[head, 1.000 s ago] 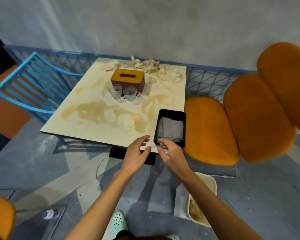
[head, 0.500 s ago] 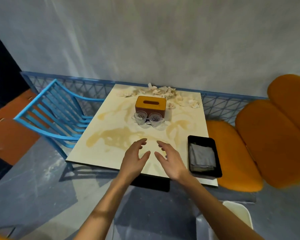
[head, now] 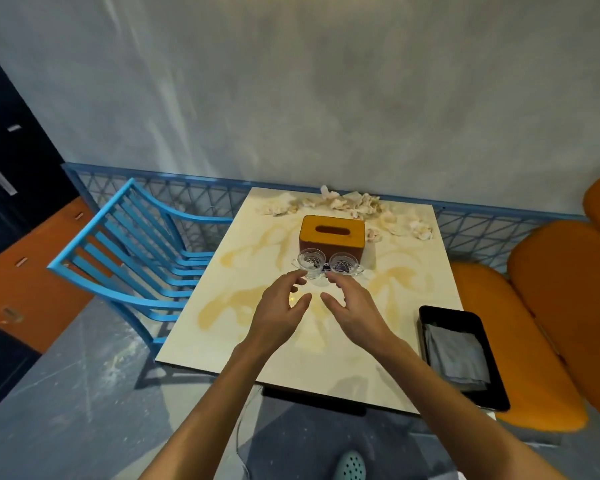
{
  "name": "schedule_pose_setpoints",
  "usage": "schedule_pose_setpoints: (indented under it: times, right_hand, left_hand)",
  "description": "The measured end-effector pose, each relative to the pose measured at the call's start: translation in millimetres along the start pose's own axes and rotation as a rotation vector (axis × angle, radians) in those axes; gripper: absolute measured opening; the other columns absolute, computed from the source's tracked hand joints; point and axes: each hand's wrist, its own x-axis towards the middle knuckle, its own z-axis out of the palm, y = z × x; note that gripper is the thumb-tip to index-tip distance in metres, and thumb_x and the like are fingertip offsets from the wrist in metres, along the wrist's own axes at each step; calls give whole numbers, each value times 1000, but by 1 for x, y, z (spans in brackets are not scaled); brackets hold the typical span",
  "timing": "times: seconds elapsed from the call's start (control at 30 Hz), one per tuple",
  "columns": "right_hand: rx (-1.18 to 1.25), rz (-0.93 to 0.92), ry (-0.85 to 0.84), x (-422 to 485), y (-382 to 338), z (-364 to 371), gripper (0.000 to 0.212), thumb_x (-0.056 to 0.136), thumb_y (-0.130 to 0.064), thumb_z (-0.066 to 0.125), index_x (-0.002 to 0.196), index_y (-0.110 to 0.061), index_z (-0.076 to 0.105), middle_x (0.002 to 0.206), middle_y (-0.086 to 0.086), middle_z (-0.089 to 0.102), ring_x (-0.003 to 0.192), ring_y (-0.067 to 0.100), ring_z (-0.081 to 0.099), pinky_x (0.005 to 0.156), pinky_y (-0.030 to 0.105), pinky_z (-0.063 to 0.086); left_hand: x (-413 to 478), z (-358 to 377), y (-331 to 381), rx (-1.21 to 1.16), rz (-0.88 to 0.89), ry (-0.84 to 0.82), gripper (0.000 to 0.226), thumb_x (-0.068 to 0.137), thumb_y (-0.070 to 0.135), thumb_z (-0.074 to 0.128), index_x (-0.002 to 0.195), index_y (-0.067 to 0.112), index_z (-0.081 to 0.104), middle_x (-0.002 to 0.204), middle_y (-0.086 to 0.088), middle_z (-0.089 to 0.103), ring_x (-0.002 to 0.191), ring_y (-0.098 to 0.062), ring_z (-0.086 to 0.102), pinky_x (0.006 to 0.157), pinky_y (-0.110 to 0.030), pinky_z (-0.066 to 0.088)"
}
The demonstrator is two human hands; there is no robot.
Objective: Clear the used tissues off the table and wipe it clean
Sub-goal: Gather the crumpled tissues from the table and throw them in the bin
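Several crumpled used tissues [head: 355, 204] lie along the far edge of the cream table [head: 229, 344], which carries yellowish spill stains. A grey cloth [head: 456, 356] lies folded in a black tray [head: 426, 315] at the table's near right corner. My left hand [head: 278, 313] and my right hand [head: 352, 306] hover side by side over the middle of the table, fingers spread and loosely bent, holding nothing. Their fingertips are just short of two glass cups [head: 328, 264].
A brown tissue box [head: 331, 237] stands behind the two cups. A blue slatted chair [head: 125, 258] is left of the table and orange padded seats [head: 541, 306] are on the right. A blue mesh rail [head: 194, 197] runs along the grey wall.
Both hands left the black tray at the near right corner and moved forward over the table toward the two glass cups. The view rose and shifted.
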Motion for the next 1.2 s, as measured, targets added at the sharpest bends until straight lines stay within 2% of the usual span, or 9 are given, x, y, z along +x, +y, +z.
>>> schedule_pose_setpoints:
  times: [0.23,0.33,0.43,0.5,0.57,0.7,0.93,1.1,1.2]
  right_hand:
    - [17,-25,2,78,12,11,40,97,-29,56,135,-17,52,135,0,54,123,15,49,102,29,39]
    - [15,-34,-25,126,17,11,38,97,-28,57,133,-16,54,133,0,54,121,15,50,99,28,39]
    - [21,-31,-72,169,25,14,36,97,-27,58,131,-15,55,128,0,55,115,14,51,91,23,37]
    - [24,-37,-96,191,32,17,33,96,-26,59,127,-13,58,124,2,57,114,16,54,91,26,41]
    - [26,-31,-122,222,41,22,30,95,-25,61,122,-12,60,121,3,59,112,17,56,92,30,46]
    - [-2,6,-175,262,55,37,32,97,-26,58,127,-14,58,122,0,55,107,7,52,79,8,38]
    - [-82,53,-215,354,71,68,33,97,-29,56,128,-17,56,124,3,56,112,17,53,91,31,44]
    - [-134,130,-196,422,83,89,34,95,-28,58,127,-18,56,125,2,56,112,17,54,90,30,45]
    - [-180,176,-205,461,97,103,35,95,-26,59,128,-18,57,126,3,57,112,17,56,91,30,46]
  left_hand:
    - [67,-12,-28,104,-35,5,40,94,29,61,134,28,52,116,15,61,100,-5,58,84,-26,53]
    - [108,-19,-37,98,-67,-16,34,95,28,60,128,29,57,112,15,65,97,-2,59,83,-26,54]
    - [147,-25,-47,101,-112,-35,24,96,28,58,120,29,62,101,18,66,92,5,59,75,-15,49]
    - [165,-27,-56,88,-144,-23,20,96,26,59,114,29,65,96,19,65,90,8,57,71,-7,45]
    - [190,-25,-71,57,-169,-1,18,95,24,61,111,28,67,93,19,66,89,8,57,70,-7,44]
    - [225,-26,-102,43,-239,-25,18,94,21,62,109,31,67,94,18,68,87,8,59,71,-8,46]
    - [313,-29,-157,37,-284,-152,30,93,20,63,120,33,58,96,13,66,84,-3,63,70,-8,45]
    - [388,-24,-197,54,-297,-235,32,93,13,61,124,23,59,105,2,68,80,-2,61,63,-3,42]
    - [428,-16,-225,73,-345,-236,36,91,12,63,126,19,59,118,-2,66,91,-11,62,76,-15,47]
